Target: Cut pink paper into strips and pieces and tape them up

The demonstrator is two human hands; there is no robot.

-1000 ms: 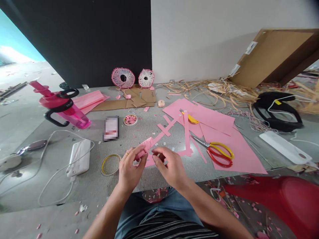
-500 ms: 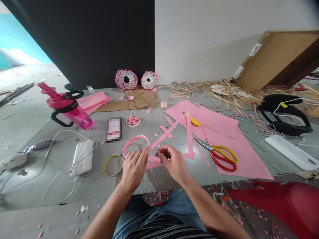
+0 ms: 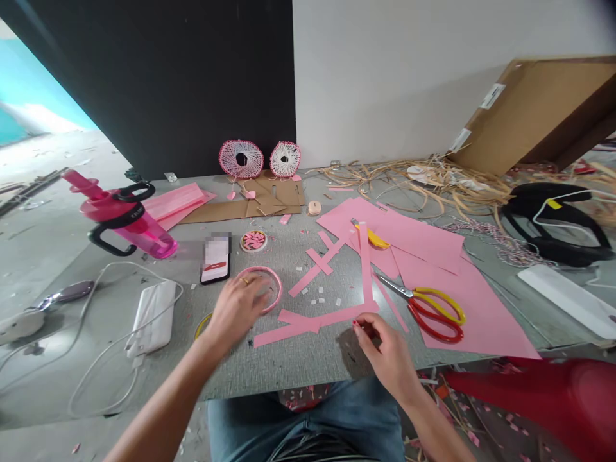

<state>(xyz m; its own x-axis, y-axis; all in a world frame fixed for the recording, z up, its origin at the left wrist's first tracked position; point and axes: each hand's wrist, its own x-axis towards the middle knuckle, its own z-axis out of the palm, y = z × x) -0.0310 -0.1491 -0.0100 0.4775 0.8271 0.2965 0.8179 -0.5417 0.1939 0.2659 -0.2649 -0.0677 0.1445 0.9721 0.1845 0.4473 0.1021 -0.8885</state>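
Observation:
My left hand (image 3: 235,308) is smeared by motion over the near-left side of a pink-wrapped ring (image 3: 278,282); whether its fingers grip the ring cannot be made out. Under that wrist, a roll of yellowish tape (image 3: 201,326) is partly covered. My right hand (image 3: 387,346) hovers by the table's front edge, thumb and forefinger pressed together; anything between them is too small to name. Just beyond those fingertips lie joined pink paper strips (image 3: 332,317). More crossed pink strips (image 3: 315,268) and small white scraps (image 3: 321,300) are farther back.
Scissors (image 3: 433,308) and a yellow utility knife (image 3: 373,236) rest on pink sheets (image 3: 481,308) at right. A small dish (image 3: 253,241) holds pink pieces. Left are a phone (image 3: 215,258), a pink bottle (image 3: 129,218) and a cabled power bank (image 3: 153,317). Two string-woven shapes (image 3: 240,159) stand behind.
The pink ring has gone from raised beside my left hand to lower, near the tabletop. My left hand has shifted left, my right hand right and nearer me, leaving the strips uncovered.

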